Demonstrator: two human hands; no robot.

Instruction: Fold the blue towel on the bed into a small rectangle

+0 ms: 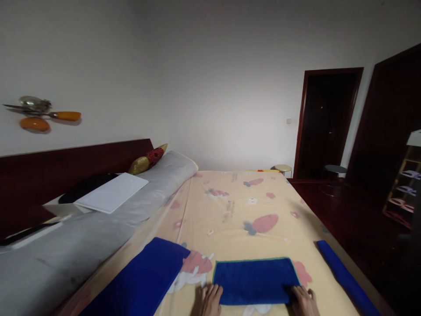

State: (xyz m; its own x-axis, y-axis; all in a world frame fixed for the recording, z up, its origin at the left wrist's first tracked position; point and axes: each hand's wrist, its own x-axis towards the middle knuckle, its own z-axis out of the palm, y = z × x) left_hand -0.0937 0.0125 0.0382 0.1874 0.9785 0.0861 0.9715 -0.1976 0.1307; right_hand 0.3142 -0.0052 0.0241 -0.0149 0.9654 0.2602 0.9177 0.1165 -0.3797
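Both hands, left & right, on 1 of 3 blue cloths.

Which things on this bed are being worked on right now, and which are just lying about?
In hand: folded blue terry towel, left hand at its near left corner, right hand at its near right corner.

Lying about: larger blue cloth, rolled blue cloth, white flat board, red-and-gold pillow.
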